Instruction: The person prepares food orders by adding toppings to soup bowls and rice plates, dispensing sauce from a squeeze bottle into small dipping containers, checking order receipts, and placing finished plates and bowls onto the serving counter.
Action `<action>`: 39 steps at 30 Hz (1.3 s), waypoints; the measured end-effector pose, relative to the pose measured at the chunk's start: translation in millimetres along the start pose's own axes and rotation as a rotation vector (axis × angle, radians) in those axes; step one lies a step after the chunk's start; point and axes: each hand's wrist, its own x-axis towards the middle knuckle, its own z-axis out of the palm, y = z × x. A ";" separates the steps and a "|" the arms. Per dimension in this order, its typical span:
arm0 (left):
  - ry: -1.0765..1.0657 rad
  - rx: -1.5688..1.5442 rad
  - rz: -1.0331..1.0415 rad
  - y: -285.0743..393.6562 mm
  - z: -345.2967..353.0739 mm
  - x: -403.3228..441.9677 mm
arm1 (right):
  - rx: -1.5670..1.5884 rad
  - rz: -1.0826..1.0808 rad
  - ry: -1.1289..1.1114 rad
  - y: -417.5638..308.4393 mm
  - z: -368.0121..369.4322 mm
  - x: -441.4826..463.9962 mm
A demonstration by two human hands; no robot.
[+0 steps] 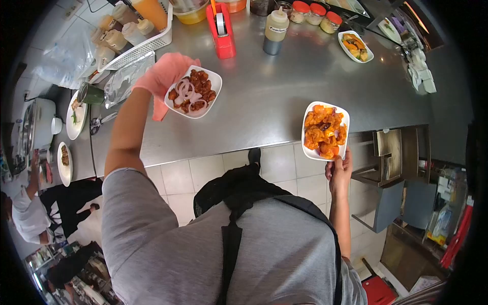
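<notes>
My left hand (161, 72), covered in pink cloth, grips the left edge of a white square bowl (217, 81). Dark glazed meat pieces (201, 84) topped with pale onion rings fill it. The cloth hides those fingers. At the counter's front edge, my right hand (340, 170) pinches the near rim of a second white bowl (306, 147), holding orange-sauced pieces (324, 129). Whether either bowl touches the counter, I cannot tell.
The steel counter (254, 101) carries a red tape dispenser (221, 38), a squeeze bottle (276, 33) and red-lidded jars (316, 14). A bottle basket (137, 51) stands back left; a small food dish (356, 47) back right. Chairs (401, 203) are at right. Another person (30, 218) works at left.
</notes>
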 end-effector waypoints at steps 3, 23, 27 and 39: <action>0.013 -0.002 -0.007 -2.7 1.1 12.0 | -0.018 0.022 -0.005 -7.1 4.5 28.6; 0.005 -0.877 -0.683 218.8 77.0 110.9 | -0.023 0.036 -0.018 -54.3 -102.8 205.6; 0.176 -0.635 -0.626 236.3 26.2 159.3 | -0.100 0.079 -0.063 -66.2 -146.3 252.0; 0.047 0.631 -0.184 273.2 45.5 236.7 | -0.240 0.081 -0.335 -96.5 -182.7 316.1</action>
